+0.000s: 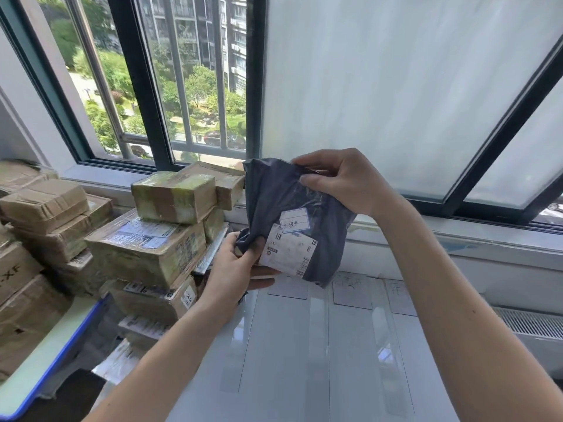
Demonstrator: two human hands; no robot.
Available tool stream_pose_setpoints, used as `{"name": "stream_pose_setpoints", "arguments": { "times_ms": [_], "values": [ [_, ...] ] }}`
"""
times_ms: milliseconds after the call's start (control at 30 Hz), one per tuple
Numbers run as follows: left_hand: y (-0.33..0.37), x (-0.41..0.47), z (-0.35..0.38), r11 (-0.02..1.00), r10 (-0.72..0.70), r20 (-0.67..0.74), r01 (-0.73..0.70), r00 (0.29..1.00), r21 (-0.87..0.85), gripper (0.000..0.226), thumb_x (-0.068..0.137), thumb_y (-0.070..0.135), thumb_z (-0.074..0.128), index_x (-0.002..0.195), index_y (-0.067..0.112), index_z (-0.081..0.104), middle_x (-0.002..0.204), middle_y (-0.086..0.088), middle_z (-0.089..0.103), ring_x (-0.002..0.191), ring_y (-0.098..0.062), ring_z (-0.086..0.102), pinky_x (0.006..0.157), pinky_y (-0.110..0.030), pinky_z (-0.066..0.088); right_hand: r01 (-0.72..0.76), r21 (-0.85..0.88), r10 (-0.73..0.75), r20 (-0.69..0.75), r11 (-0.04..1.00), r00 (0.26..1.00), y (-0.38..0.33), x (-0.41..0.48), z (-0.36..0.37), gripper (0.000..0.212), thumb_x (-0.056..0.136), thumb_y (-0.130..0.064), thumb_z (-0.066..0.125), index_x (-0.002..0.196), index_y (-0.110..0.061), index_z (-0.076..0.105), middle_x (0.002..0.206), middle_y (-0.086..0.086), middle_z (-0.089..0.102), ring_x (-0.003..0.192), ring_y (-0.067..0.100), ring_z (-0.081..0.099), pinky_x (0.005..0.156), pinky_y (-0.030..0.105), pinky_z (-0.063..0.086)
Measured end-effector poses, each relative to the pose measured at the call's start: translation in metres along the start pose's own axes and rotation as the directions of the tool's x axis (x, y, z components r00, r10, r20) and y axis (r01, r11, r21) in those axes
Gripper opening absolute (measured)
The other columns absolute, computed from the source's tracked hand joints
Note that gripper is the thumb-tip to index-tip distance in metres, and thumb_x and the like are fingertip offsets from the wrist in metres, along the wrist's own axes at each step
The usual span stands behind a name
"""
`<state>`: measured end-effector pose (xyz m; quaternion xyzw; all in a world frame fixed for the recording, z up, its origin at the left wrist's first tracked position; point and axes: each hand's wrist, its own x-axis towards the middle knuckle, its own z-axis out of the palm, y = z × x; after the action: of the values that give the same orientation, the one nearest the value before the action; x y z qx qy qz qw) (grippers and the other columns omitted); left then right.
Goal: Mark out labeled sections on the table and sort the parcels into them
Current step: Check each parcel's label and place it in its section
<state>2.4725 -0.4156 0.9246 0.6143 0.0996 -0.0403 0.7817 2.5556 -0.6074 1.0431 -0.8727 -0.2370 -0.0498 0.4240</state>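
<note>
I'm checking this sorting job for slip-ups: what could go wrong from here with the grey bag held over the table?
1. The section labels at the far edge of the table look faint, and the grey bag partly hides one, so it could land in the wrong section.
2. The box stack beside the left hand sits unevenly; a nudge might topple it.

grey bag point(292, 193): 1 | table labels point(353, 295): 3 | cardboard boxes point(173, 196): about ten, pile partly hidden
</note>
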Motion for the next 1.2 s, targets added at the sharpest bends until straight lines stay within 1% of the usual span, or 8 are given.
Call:
{"name": "stream_pose_setpoints", "arguments": {
  "times_ms": [167, 300, 400, 500, 600, 833, 1033, 1200],
  "values": [
    [-0.002, -0.001, 0.0, 1.0, 0.016, -0.002, -0.016, 1.0, 0.026, 0.014, 0.105, 0.025, 0.046, 0.114, 0.016, 0.052, 0.092, 0.001, 0.075, 0.082, -0.028, 0.075, 0.072, -0.046, 0.061, -0.061, -0.05, 0.05, -0.193, 0.997, 0.98, 0.017, -0.002, 0.006, 0.032, 0.086, -0.026, 0.075, 0.118, -0.024, 0.07, 0.112, -0.015, 0.071, 0.104, -0.001, 0.064, 0.097, 0.031, 0.051],
    [-0.002, 0.005, 0.0, 0.999, 0.027, -0.014, -0.027, 1.0, 0.038, 0.013, 0.106, 0.024, 0.042, 0.111, 0.019, 0.054, 0.106, -0.004, 0.071, 0.085, -0.027, 0.075, 0.069, -0.043, 0.061, -0.175, 0.199, 0.239, -0.366, 0.964, 0.899, 0.039, -0.014, 0.02, 0.067, 0.085, -0.035, 0.077, 0.143, -0.024, 0.046, 0.137, -0.007, 0.054, 0.121, 0.006, 0.052, 0.09, 0.013, 0.044],
    [0.004, 0.009, 0.0, 0.999, 0.035, -0.002, -0.035, 0.999, 0.013, 0.013, 0.106, 0.023, 0.042, 0.112, 0.021, 0.054, 0.11, -0.004, 0.069, 0.087, -0.028, 0.074, 0.073, -0.048, 0.061, -0.268, 0.452, 0.418, -0.272, 0.851, 0.867, 0.055, -0.026, 0.028, 0.082, 0.081, -0.043, 0.078, 0.149, -0.028, 0.035, 0.144, -0.007, 0.049, 0.127, 0.01, 0.051, 0.099, 0.025, 0.045],
    [0.01, 0.012, 0.001, 1.0, 0.028, 0.045, -0.028, 0.999, 0.01, 0.013, 0.106, 0.023, 0.043, 0.113, 0.022, 0.054, 0.112, -0.007, 0.07, 0.089, -0.03, 0.074, 0.077, -0.051, 0.06, -0.306, 0.614, 0.428, -0.058, 0.727, 0.902, 0.063, -0.038, 0.035, 0.056, 0.087, -0.033, 0.074, 0.136, -0.026, 0.047, 0.128, -0.004, 0.066, 0.114, 0.014, 0.066, 0.095, 0.035, 0.051],
    [0.01, 0.013, 0.004, 1.0, 0.0, 0.102, -0.002, 0.995, 0.016, 0.015, 0.106, 0.025, 0.043, 0.114, 0.023, 0.055, 0.111, -0.012, 0.072, 0.09, -0.03, 0.074, 0.074, -0.046, 0.061, -0.343, 0.693, 0.415, 0.068, 0.635, 0.907, 0.065, -0.046, 0.04, 0.052, 0.089, -0.028, 0.071, 0.135, -0.016, 0.049, 0.121, 0.005, 0.071, 0.111, 0.023, 0.068, 0.1, 0.042, 0.051],
    [0.008, 0.015, 0.004, 0.998, -0.051, 0.167, 0.044, 0.985, 0.047, 0.024, 0.104, 0.031, 0.046, 0.125, 0.02, 0.052, 0.105, -0.016, 0.073, 0.092, -0.029, 0.074, 0.074, -0.049, 0.061, -0.312, 0.705, 0.411, 0.032, 0.636, 0.911, 0.075, -0.055, 0.037, 0.048, 0.09, -0.022, 0.068, 0.134, -0.011, 0.052, 0.122, 0.009, 0.07, 0.112, 0.027, 0.067, 0.097, 0.04, 0.052],
    [0.006, 0.026, 0.0, 0.934, -0.043, 0.146, -0.013, 0.988, 0.358, 0.052, 0.091, 0.053, 0.06, 0.136, 0.031, 0.045, 0.124, 0.013, 0.061, 0.111, -0.009, 0.061, 0.094, -0.046, 0.053, -0.325, 0.679, 0.433, 0.01, 0.659, 0.901, 0.082, -0.065, 0.039, 0.055, 0.085, -0.027, 0.076, 0.133, -0.011, 0.054, 0.12, 0.01, 0.07, 0.11, 0.029, 0.068, 0.099, 0.045, 0.052],
    [0.004, 0.036, 0.003, 0.996, -0.056, 0.201, 0.041, 0.978, 0.079, 0.043, 0.091, 0.041, 0.065, 0.129, 0.021, 0.059, 0.118, 0.003, 0.072, 0.11, -0.018, 0.067, 0.1, -0.042, 0.05, -0.409, 0.649, 0.472, 0.086, 0.642, 0.877, 0.091, -0.081, 0.047, 0.052, 0.085, -0.03, 0.075, 0.13, -0.011, 0.056, 0.119, 0.01, 0.071, 0.11, 0.03, 0.068, 0.1, 0.045, 0.052]
  ]
}}
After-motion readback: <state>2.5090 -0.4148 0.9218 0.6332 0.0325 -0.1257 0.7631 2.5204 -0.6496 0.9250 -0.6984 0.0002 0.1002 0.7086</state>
